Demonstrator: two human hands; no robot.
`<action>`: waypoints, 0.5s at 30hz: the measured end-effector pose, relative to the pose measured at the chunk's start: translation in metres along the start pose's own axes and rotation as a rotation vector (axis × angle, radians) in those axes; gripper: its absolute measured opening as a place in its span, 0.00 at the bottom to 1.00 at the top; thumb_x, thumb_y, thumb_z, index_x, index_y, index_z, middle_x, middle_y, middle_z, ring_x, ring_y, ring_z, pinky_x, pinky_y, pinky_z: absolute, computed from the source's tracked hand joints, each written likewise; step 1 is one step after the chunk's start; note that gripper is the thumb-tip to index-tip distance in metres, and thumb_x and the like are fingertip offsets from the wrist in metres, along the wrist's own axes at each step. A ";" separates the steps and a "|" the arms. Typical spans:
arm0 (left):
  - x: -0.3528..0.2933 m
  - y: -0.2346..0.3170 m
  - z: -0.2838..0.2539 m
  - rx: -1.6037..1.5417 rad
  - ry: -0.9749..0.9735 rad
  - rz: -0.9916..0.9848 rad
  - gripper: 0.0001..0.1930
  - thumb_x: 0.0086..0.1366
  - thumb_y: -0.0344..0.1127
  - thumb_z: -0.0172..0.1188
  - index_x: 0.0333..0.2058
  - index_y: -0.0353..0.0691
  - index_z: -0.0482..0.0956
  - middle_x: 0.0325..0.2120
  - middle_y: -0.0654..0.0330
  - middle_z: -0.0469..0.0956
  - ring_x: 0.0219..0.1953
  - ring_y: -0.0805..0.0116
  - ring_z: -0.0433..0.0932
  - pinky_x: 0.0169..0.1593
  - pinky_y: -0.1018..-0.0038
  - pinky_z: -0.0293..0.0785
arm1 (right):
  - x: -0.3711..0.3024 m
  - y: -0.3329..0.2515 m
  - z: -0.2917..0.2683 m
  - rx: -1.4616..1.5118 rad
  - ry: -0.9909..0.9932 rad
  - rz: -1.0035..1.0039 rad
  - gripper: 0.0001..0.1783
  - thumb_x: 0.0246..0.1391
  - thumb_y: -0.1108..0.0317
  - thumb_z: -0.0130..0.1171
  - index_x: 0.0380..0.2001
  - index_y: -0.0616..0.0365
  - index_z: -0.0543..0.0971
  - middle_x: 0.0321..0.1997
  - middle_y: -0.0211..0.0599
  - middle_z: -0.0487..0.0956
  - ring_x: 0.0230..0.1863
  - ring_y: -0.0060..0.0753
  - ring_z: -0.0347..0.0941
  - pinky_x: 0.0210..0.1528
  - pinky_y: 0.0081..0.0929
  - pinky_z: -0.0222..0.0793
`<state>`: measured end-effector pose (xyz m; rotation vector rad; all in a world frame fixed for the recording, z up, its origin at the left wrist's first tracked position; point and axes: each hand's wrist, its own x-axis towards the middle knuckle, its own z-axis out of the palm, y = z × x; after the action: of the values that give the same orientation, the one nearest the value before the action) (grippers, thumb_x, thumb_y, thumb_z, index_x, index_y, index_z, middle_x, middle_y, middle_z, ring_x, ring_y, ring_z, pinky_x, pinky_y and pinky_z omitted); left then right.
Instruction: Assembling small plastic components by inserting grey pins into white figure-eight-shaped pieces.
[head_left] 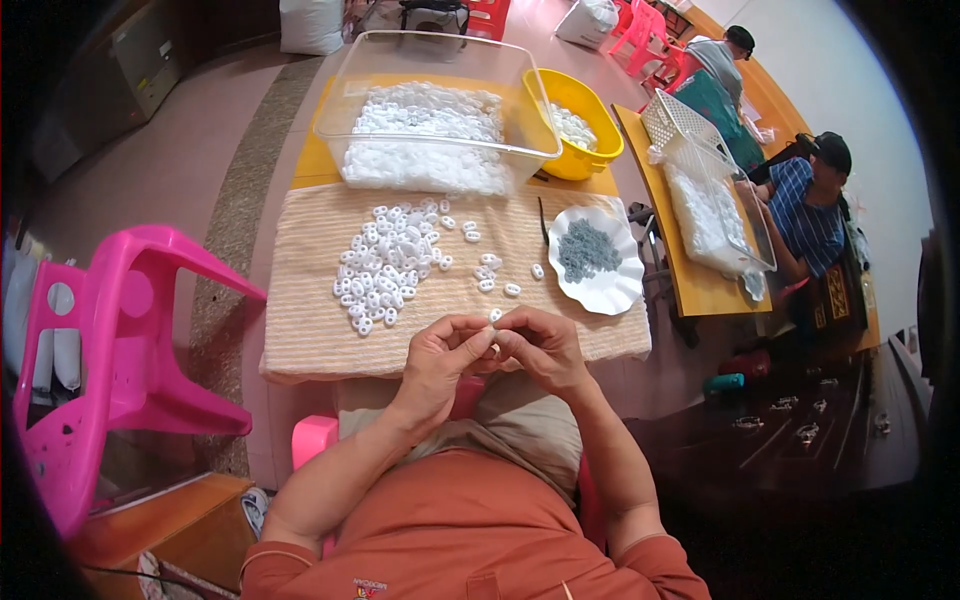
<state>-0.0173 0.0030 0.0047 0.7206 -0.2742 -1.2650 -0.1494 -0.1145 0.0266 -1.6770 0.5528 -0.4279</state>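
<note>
Both hands meet at the near edge of the table: left hand and right hand pinched fingertip to fingertip around one small white ring, fingers curled tight. How the grip is shared, I can't quite tell; the piece is tiny. At eleven o'clock from the hands, a loose pile of white rings sits on the woven mat. At one o'clock, a white scalloped plate holds small grey parts. Risk here: so close to the edge, a slip would likely drop the ring into the lap. At twelve o'clock, a clear tub of white pieces, a yellow bowl beside it. No labels readable.
</note>
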 end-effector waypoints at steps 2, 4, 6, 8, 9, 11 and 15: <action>0.000 0.002 -0.002 -0.024 -0.004 -0.030 0.08 0.64 0.29 0.59 0.41 0.35 0.76 0.33 0.59 0.81 0.33 0.74 0.80 0.38 0.79 0.80 | -0.001 -0.010 0.008 0.034 0.023 0.012 0.08 0.58 0.70 0.59 0.35 0.64 0.78 0.31 0.32 0.78 0.32 0.18 0.75 0.32 0.18 0.74; 0.000 0.002 -0.003 -0.019 0.005 -0.076 0.07 0.64 0.28 0.58 0.41 0.36 0.77 0.33 0.61 0.80 0.33 0.74 0.79 0.41 0.75 0.80 | -0.003 -0.012 0.012 0.066 0.047 0.020 0.07 0.58 0.70 0.58 0.35 0.64 0.77 0.31 0.31 0.78 0.32 0.17 0.74 0.33 0.17 0.73; 0.001 0.001 -0.005 -0.037 -0.011 -0.096 0.07 0.64 0.28 0.58 0.41 0.36 0.77 0.33 0.60 0.80 0.33 0.74 0.79 0.40 0.75 0.80 | -0.004 -0.004 0.013 0.044 0.060 -0.049 0.05 0.60 0.73 0.55 0.37 0.63 0.77 0.29 0.27 0.77 0.29 0.13 0.73 0.29 0.11 0.70; 0.001 0.000 -0.005 -0.056 -0.025 -0.118 0.07 0.64 0.27 0.58 0.41 0.36 0.77 0.33 0.60 0.80 0.34 0.74 0.79 0.40 0.75 0.80 | -0.005 0.005 0.010 -0.001 0.063 -0.080 0.06 0.61 0.73 0.54 0.37 0.63 0.77 0.29 0.27 0.77 0.29 0.13 0.73 0.29 0.11 0.70; 0.000 0.000 -0.005 -0.046 -0.038 -0.134 0.07 0.64 0.27 0.58 0.41 0.36 0.76 0.33 0.60 0.80 0.34 0.73 0.79 0.40 0.75 0.80 | -0.006 0.007 0.008 -0.044 0.061 -0.110 0.06 0.61 0.72 0.54 0.37 0.64 0.77 0.29 0.27 0.77 0.29 0.13 0.73 0.29 0.11 0.70; 0.000 0.001 -0.007 -0.037 -0.051 -0.149 0.08 0.63 0.27 0.58 0.41 0.36 0.76 0.32 0.60 0.80 0.34 0.73 0.79 0.40 0.75 0.80 | -0.007 0.004 0.006 -0.041 0.042 -0.080 0.06 0.60 0.72 0.55 0.36 0.65 0.76 0.31 0.29 0.76 0.31 0.15 0.73 0.31 0.14 0.71; 0.000 0.002 -0.005 -0.014 -0.083 -0.182 0.09 0.63 0.27 0.59 0.42 0.37 0.76 0.32 0.61 0.79 0.34 0.73 0.79 0.40 0.76 0.80 | -0.009 -0.006 0.004 0.096 -0.014 0.011 0.08 0.59 0.70 0.56 0.35 0.66 0.76 0.33 0.30 0.76 0.32 0.18 0.72 0.33 0.17 0.71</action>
<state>-0.0129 0.0052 0.0017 0.6935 -0.2718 -1.4712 -0.1543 -0.1053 0.0324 -1.5830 0.5229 -0.4287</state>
